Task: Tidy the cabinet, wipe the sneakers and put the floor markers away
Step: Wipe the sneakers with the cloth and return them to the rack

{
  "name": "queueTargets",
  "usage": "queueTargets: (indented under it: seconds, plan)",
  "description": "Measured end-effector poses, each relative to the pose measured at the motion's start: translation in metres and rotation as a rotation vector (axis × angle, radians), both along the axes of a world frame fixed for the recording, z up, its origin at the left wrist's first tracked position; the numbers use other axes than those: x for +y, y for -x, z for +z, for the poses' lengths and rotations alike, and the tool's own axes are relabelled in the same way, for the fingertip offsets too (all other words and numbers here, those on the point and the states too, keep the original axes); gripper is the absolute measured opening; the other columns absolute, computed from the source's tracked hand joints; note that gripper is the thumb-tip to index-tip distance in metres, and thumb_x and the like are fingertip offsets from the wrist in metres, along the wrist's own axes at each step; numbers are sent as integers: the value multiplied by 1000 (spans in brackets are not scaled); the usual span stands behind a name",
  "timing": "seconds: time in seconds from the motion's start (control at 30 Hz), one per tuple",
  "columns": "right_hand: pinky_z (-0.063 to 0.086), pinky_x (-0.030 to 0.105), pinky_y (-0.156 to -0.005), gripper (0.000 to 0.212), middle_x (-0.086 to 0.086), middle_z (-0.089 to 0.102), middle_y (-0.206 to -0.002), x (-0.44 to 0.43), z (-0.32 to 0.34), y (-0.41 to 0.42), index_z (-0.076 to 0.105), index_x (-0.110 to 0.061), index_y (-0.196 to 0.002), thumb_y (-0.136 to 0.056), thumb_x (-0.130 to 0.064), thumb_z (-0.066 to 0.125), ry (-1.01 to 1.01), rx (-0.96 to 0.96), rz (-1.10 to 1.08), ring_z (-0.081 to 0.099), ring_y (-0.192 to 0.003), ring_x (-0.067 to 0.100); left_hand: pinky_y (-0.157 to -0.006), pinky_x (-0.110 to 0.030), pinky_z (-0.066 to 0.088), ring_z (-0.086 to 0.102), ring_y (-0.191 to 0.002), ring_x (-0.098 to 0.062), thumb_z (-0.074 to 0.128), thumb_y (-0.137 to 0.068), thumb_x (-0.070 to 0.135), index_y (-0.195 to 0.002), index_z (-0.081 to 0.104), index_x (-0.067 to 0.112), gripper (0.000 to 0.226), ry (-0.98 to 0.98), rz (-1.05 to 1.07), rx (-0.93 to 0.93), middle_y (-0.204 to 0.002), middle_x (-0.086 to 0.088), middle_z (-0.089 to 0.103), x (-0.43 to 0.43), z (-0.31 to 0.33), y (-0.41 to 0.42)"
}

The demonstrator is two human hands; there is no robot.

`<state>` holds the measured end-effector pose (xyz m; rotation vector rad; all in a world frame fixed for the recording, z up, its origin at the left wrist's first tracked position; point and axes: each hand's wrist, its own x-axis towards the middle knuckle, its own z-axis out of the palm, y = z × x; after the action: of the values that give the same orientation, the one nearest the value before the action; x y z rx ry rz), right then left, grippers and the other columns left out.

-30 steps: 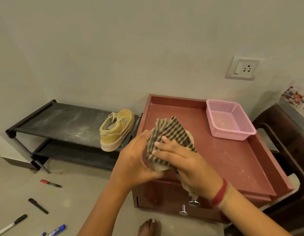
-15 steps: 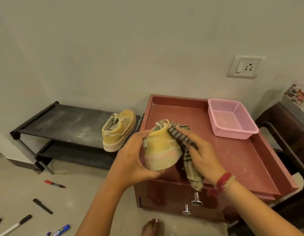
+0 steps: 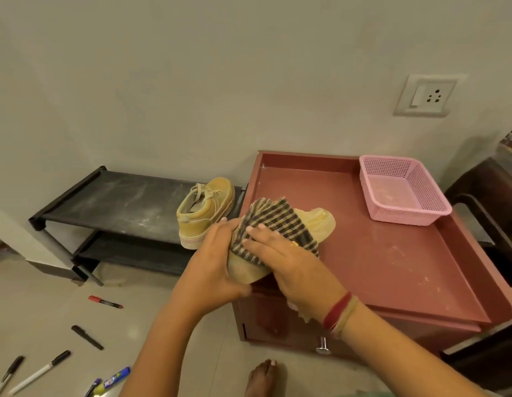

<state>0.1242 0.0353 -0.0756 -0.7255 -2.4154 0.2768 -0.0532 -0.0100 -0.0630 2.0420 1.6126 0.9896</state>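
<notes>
Two tan suede lace-up sneakers are in sight. One tan sneaker stands at the right end of the top shelf of a black two-tier shoe rack. The other sneaker is held over the front-left corner of the maroon rimmed cabinet top.

The left hand grips its heel with curled fingers. The right hand lays its fingers nearly straight and close together on one brown-and-cream checked cloth, pressing it onto the shoe; its thumb is hidden.

One pink plastic mesh basket sits in the back-right corner. Six marker pens lie scattered on the floor left of the cabinet.
</notes>
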Motion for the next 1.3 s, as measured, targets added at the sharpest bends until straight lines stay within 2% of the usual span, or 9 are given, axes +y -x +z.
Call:
queueTargets:
  seconds: [0.13,0.3,0.4,0.57,0.7,0.83,0.97,1.1,1.3]
  plan:
    - [31,38,-111,63,9,48,-139,21,0,-11,51,-9,-131,-74,13,39,109,66,-227,31,-132,12,-105,-39,42,33,-135,-11,83,-53,22,-138,30,37,102,73,2,-31,-133,17,37,4,-2,7]
    - [22,32,-115,58,8,48,-138,-1,3,0,50,-9,-131,-78,1,31,72,-6,-51,36,-133,17,-107,-39,41,35,-132,-9,84,-53,21,-137,33,34,99,86,-19,-47,-131,15,40,6,-3,10]
    - [32,42,-111,58,8,50,-137,18,12,-5,52,-11,-131,-76,-1,33,181,56,-279,42,-131,20,-103,-42,44,32,-136,-15,82,-54,22,-139,30,34,101,111,-16,-19,-133,15,36,5,-2,6]
    - [21,21,-112,54,8,55,-132,-8,13,11,56,-8,-126,-77,-2,33,126,-15,-47,43,-128,17,-110,-41,37,33,-135,-10,84,-55,20,-139,33,26,98,93,-28,-23,-133,14,38,5,-1,5]
    - [31,28,-106,47,4,55,-131,18,20,-4,55,-15,-128,-86,-1,39,239,72,-330,48,-125,23,-111,-38,35,16,-144,-11,81,-56,19,-142,27,32,103,117,-41,19,-135,18,33,2,1,2]
    - [22,17,-111,56,2,54,-131,-7,17,4,60,-11,-122,-77,-10,27,191,-22,-66,42,-127,11,-109,-39,39,29,-138,-13,83,-57,20,-140,30,30,99,88,-56,4,-129,26,33,4,0,4]
    - [32,16,-99,45,0,59,-125,20,25,-11,59,-19,-123,-84,-5,40,280,70,-300,52,-118,16,-107,-32,38,21,-142,-13,81,-55,17,-141,27,34,103,100,-45,13,-133,16,33,5,0,-1]
    - [29,13,-104,51,0,58,-126,9,25,-7,59,-13,-124,-78,-1,41,226,15,-153,49,-120,10,-108,-30,37,21,-142,-10,82,-52,16,-140,30,28,102,87,-39,-1,-132,16,32,9,4,-6]
    - [30,14,-103,50,0,59,-125,15,34,-13,60,-14,-123,-79,2,42,269,31,-201,51,-120,14,-108,-25,33,17,-143,-9,82,-55,16,-142,29,26,102,76,-57,42,-131,19,31,8,2,-6]
